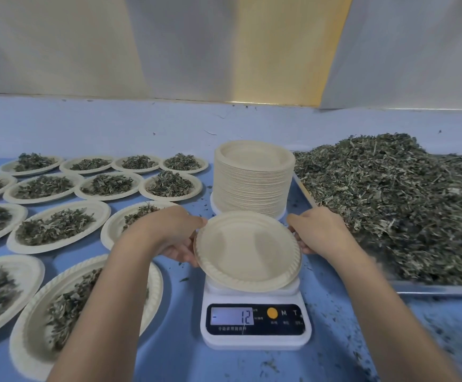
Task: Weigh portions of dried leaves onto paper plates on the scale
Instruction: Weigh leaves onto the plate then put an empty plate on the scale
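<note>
Pinching empty paper plate (247, 250) at opposite rims with fingers (181, 256) of left hand (174, 238) and right hand (316, 232), just over the scale (254, 334); contact with platform not determinable. Probably two-handed for central seating before leaves go on, given display (232, 316) at minus 12. Flanked by stack of spare plates (253, 177) behind, tray (431, 287) of dried leaves (403, 205) at right, filled plates (56, 226) at left, all on crumb-strewn blue counter (169, 348) below pale wall panels (196, 51).
</note>
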Motion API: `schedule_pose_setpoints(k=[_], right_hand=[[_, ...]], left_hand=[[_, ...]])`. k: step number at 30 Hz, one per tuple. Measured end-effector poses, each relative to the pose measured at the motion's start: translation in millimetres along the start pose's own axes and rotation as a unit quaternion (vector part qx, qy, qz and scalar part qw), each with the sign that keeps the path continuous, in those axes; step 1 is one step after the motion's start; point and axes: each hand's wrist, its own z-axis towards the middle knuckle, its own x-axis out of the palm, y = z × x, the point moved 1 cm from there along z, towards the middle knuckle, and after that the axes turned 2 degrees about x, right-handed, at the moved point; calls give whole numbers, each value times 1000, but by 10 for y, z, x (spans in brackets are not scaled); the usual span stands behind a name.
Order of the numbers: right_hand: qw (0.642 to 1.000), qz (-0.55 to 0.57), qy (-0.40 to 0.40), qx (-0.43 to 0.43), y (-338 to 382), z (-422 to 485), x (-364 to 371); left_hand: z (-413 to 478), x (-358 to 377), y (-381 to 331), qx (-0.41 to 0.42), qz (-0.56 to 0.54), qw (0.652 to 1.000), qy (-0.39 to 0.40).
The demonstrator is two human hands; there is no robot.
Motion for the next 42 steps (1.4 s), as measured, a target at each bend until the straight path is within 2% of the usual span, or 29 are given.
schedule_pose_setpoints(k=[13,16,20,23,25,27,30,32,37,39,42], right_hand=[[1000,-11,-10,-18,-53,72,11],[998,-35,-25,-35,-66,74,-11],[996,-53,-50,-57,-70,60,-57],[993,-36,-90,-72,-104,101,-104],[988,-30,-128,-77,-142,147,-153],[982,-39,-171,-65,-208,226,-217],[974,-100,-193,-60,-370,486,-303],[967,-164,-176,-79,-482,713,-336],[933,-323,-60,-149,-656,1160,-287],[919,-365,-36,-146,-697,1290,-246],[919,-380,-5,-109,-765,1404,-203]], left_hand=[[93,-17,67,-18,47,999,3],[121,-22,78,-16,57,998,-30],[150,-50,6,65,98,984,-133],[68,28,-98,159,128,955,-216],[0,133,-178,226,126,934,-245],[-59,267,-288,283,79,928,-227],[-95,473,-489,330,24,932,-148],[-85,592,-626,351,4,929,-120],[-46,775,-941,402,-71,905,-118],[-27,842,-1024,414,-95,898,-113],[10,926,-1074,417,-114,895,-106]])
